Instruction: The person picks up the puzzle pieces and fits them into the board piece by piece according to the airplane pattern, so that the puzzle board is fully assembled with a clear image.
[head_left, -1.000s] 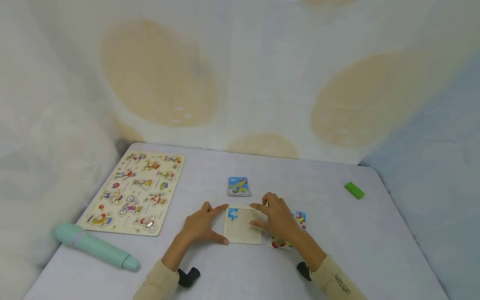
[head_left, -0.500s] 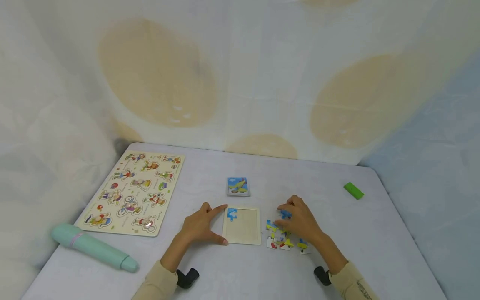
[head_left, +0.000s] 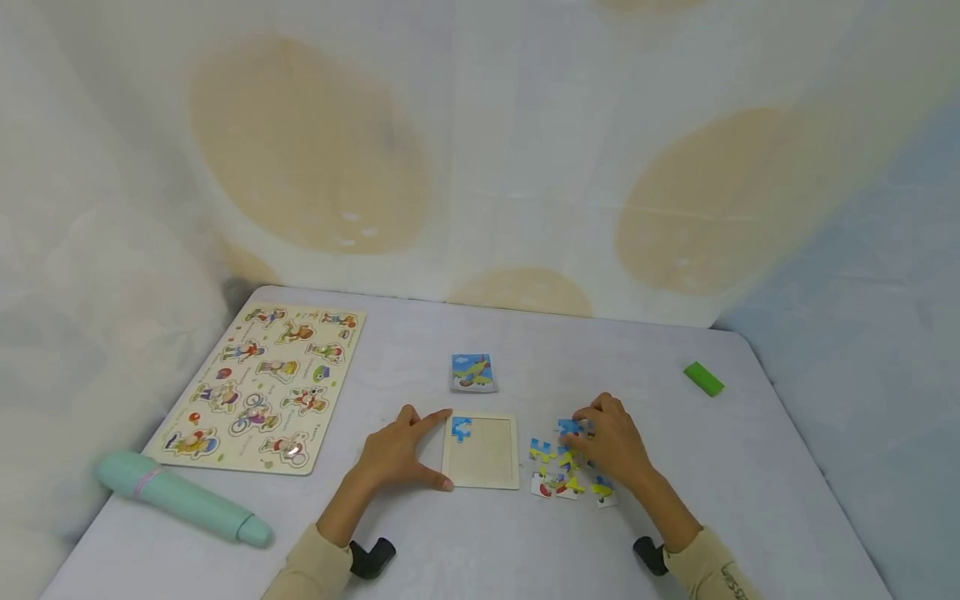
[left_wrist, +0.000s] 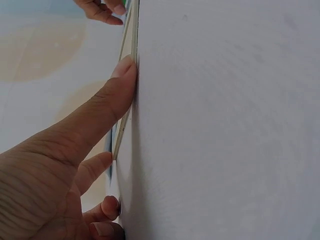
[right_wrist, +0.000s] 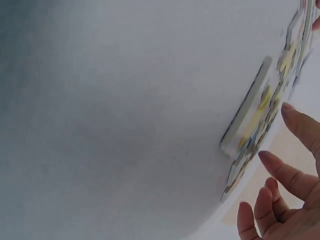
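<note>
one mint-green, club-shaped object (head_left: 183, 497) lies slanting in the lower left of the frame, its wider end at the left edge of the white worktop (head_left: 480, 542). just above it, in the middle left, a pale board (head_left: 258, 387) printed with small cartoon figures lies flat. next, at lower centre, a beige sleeve (head_left: 311, 562) and a black fitting (head_left: 372, 557) at the wrist lead up to the left hand (head_left: 396, 454); its grip is spread wide, thumb and index finger apart, the thumb at the lower left corner of the puzzle tray (head_left: 491, 467) and the index fingertip at the upper left one. that square wooden tray lies flat just below the frame's middle, with a blue puzzle piece (head_left: 459, 427) in its upper left corner. above the tray, well apart from the left hand, lies a small square picture block (head_left: 472, 372) showing a yellow plane. right of the tray, loose puzzle pieces (head_left: 566, 461) lie in a cluster, some touching. at their upper right is the right hand (head_left: 615, 440), its grip slightly apart at a blue piece, thumb and index tips separated in the right wrist view; whether they touch the piece, i cannot tell. farthest right, a green block (head_left: 703, 378) lies near the worktop's edge.
</note>
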